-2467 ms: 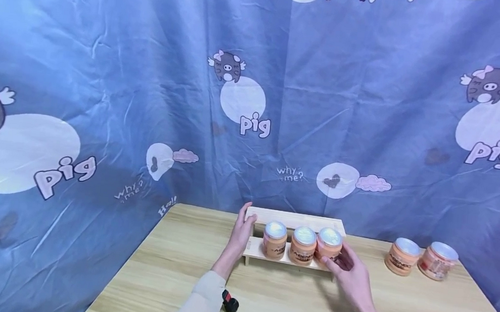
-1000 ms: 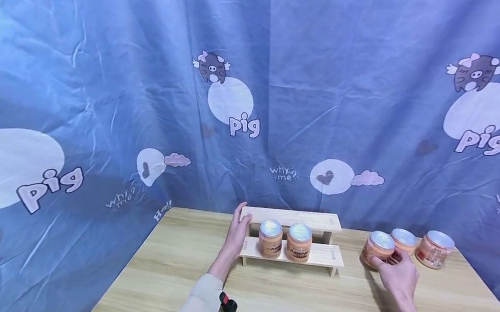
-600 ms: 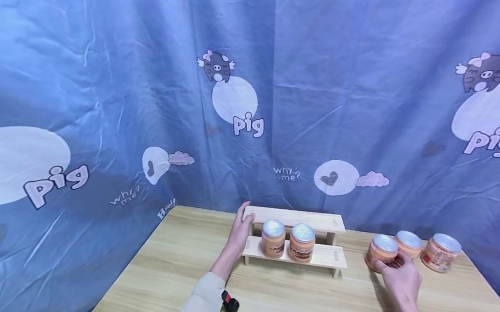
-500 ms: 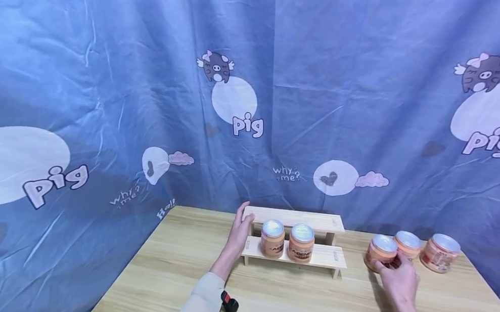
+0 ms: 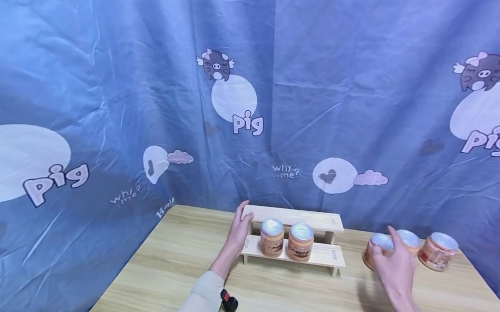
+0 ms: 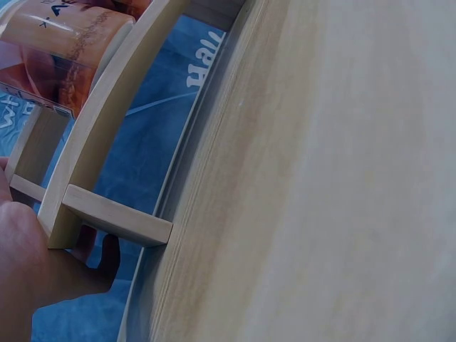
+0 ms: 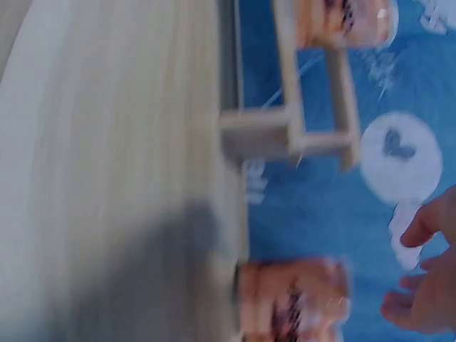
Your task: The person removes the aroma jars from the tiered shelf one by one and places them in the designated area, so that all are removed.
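A two-step wooden rack (image 5: pixel 325 255) stands near the back of the table. My left hand (image 5: pixel 237 233) grips its left end; in the left wrist view the fingers wrap the end of the wooden frame. Two orange jars with silvery lids, the left jar (image 5: pixel 271 244) and the right jar (image 5: pixel 299 248), sit upright on the lower step. To the right of the rack, my right hand (image 5: pixel 397 270) hovers over an orange jar (image 5: pixel 382 239) standing on the table, partly hiding it. In the right wrist view the fingers are apart from that jar (image 7: pixel 292 299) and hold nothing.
Two more orange jars, the nearer-left jar (image 5: pixel 409 239) and the far-right jar (image 5: pixel 437 252), stand at the table's back right. A blue patterned curtain (image 5: pixel 298 130) hangs close behind the wooden table (image 5: pixel 289 302).
My right hand carried the third jar off the rack's lower step to the right, set it on the table, then let go and rose. The left hand stays on the rack.
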`<state>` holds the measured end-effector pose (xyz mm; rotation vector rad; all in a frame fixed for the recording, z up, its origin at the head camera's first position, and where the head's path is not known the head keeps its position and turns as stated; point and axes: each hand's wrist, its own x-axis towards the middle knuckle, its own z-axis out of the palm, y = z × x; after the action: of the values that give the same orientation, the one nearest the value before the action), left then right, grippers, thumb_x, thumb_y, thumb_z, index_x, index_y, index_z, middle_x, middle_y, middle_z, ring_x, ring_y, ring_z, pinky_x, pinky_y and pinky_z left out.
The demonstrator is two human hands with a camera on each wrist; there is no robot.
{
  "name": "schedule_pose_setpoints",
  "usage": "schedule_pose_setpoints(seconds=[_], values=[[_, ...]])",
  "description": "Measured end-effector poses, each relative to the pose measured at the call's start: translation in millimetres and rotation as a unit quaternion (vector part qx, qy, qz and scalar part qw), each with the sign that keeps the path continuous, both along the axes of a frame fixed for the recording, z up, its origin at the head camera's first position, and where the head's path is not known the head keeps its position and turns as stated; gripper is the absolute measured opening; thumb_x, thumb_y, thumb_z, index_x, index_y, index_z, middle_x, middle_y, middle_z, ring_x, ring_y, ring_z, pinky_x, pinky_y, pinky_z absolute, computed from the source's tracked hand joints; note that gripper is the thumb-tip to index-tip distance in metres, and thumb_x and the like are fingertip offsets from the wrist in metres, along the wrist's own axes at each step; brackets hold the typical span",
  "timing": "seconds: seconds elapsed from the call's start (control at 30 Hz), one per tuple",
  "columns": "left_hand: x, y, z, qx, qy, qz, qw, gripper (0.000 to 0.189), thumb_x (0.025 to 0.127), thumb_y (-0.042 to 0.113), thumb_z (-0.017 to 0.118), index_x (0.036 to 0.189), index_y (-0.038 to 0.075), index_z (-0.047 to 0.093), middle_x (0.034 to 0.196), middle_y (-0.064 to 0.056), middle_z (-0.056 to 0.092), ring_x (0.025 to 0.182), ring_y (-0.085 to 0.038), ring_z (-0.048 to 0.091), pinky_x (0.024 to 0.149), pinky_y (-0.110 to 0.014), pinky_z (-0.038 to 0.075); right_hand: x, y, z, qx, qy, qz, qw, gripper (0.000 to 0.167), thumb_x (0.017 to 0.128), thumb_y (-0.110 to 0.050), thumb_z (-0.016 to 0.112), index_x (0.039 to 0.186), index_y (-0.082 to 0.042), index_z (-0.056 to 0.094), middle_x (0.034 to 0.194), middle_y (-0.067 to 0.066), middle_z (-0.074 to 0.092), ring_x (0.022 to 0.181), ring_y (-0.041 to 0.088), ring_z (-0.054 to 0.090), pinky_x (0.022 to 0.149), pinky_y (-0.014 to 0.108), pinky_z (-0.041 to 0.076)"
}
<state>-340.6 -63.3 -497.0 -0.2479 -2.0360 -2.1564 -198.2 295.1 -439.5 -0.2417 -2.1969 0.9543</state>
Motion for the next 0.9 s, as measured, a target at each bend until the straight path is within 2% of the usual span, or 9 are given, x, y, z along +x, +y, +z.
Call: schedule_pose_setpoints(seconds=[0.1, 0.2, 0.3, 0.37, 0.43, 0.5, 0.6, 0.7, 0.9], values=[[-0.9, -0.3, 1.9, 0.001, 0.002, -0.009, 1.0, 0.056, 0.105, 0.026, 0.054, 0.157, 0.013, 0.036, 0.163, -0.022, 0.024, 0.145, -0.038, 0.029, 0.118, -0.057, 0.017, 2.0, -22.6, 10.0, -0.019, 0.004, 0.044, 0.9988, 0.053, 0.085, 0.003, 0.062, 0.138, 0.005, 0.058, 0.124, 0.033, 0.063, 0.101, 0.047, 0.061, 0.086, 0.058, 0.047], [0.8, -2.0, 6.1, 0.002, -0.005, -0.017, 0.9998, 0.056, 0.106, 0.021, 0.053, 0.157, 0.01, 0.034, 0.162, -0.025, 0.024, 0.144, -0.04, 0.03, 0.118, -0.056, 0.017, 4.3, -46.6, 12.3, -0.028, -0.029, 0.111, 0.993, 0.051, 0.089, 0.0, 0.063, 0.139, 0.005, 0.055, 0.13, 0.031, 0.06, 0.112, 0.049, 0.059, 0.093, 0.061, 0.047], [11.3, -4.4, 18.2, 0.001, -0.009, -0.023, 0.9997, 0.054, 0.106, 0.017, 0.052, 0.156, 0.007, 0.035, 0.16, -0.028, 0.027, 0.142, -0.042, 0.034, 0.117, -0.057, 0.02, 5.1, -69.3, 11.2, -0.035, -0.066, 0.164, 0.9836, 0.051, 0.093, -0.006, 0.065, 0.141, 0.006, 0.053, 0.134, 0.029, 0.058, 0.117, 0.049, 0.056, 0.097, 0.061, 0.046], [18.8, -5.9, 25.8, -0.004, -0.011, -0.027, 0.9996, 0.053, 0.106, 0.015, 0.052, 0.155, 0.007, 0.036, 0.159, -0.028, 0.029, 0.141, -0.042, 0.035, 0.116, -0.058, 0.022, 4.9, -82.0, 9.8, -0.04, -0.084, 0.185, 0.9784, 0.053, 0.094, -0.009, 0.067, 0.142, 0.007, 0.051, 0.136, 0.029, 0.057, 0.121, 0.048, 0.056, 0.1, 0.059, 0.045], [25.4, -6.7, 31.8, -0.005, -0.01, -0.032, 0.9994, 0.053, 0.105, 0.015, 0.052, 0.155, 0.006, 0.037, 0.158, -0.029, 0.031, 0.14, -0.043, 0.036, 0.116, -0.059, 0.023, 4.4, -92.1, 7.1, -0.053, -0.096, 0.199, 0.9738, 0.054, 0.094, -0.011, 0.068, 0.142, 0.008, 0.05, 0.137, 0.03, 0.056, 0.123, 0.046, 0.055, 0.102, 0.057, 0.045], [27.3, -6.7, 33.0, -0.004, -0.012, -0.033, 0.9994, 0.054, 0.105, 0.016, 0.053, 0.155, 0.005, 0.036, 0.156, -0.029, 0.033, 0.139, -0.043, 0.038, 0.115, -0.059, 0.023, 3.9, -100.1, 3.1, -0.069, -0.11, 0.21, 0.969, 0.055, 0.094, -0.011, 0.069, 0.141, 0.01, 0.05, 0.136, 0.031, 0.056, 0.123, 0.046, 0.056, 0.102, 0.054, 0.046], [27.7, -6.1, 32.6, 0.006, -0.011, -0.033, 0.9994, 0.055, 0.105, 0.015, 0.053, 0.156, 0.003, 0.035, 0.154, -0.03, 0.036, 0.137, -0.043, 0.041, 0.116, -0.059, 0.023, 1.5, -108.4, -5.0, -0.101, -0.128, 0.223, 0.9611, 0.059, 0.094, -0.012, 0.072, 0.143, 0.01, 0.048, 0.137, 0.031, 0.055, 0.122, 0.045, 0.057, 0.101, 0.05, 0.048], [25.8, -5.6, 31.1, 0.011, -0.003, -0.029, 0.9995, 0.054, 0.105, 0.015, 0.053, 0.155, 0.002, 0.035, 0.156, -0.031, 0.033, 0.138, -0.043, 0.039, 0.116, -0.059, 0.022, -2.6, -113.0, -13.8, -0.125, -0.133, 0.232, 0.9556, 0.066, 0.093, -0.017, 0.077, 0.145, 0.009, 0.046, 0.138, 0.031, 0.054, 0.121, 0.044, 0.058, 0.1, 0.047, 0.049], [26.5, -5.5, 32.8, 0.008, -0.005, -0.029, 0.9995, 0.054, 0.105, 0.016, 0.053, 0.155, 0.004, 0.036, 0.159, -0.029, 0.026, 0.141, -0.042, 0.035, 0.116, -0.058, 0.022, -8.3, -116.8, -26.1, -0.123, -0.127, 0.237, 0.9552, 0.073, 0.089, -0.021, 0.081, 0.145, 0.01, 0.046, 0.135, 0.033, 0.056, 0.121, 0.043, 0.058, 0.102, 0.048, 0.047]])
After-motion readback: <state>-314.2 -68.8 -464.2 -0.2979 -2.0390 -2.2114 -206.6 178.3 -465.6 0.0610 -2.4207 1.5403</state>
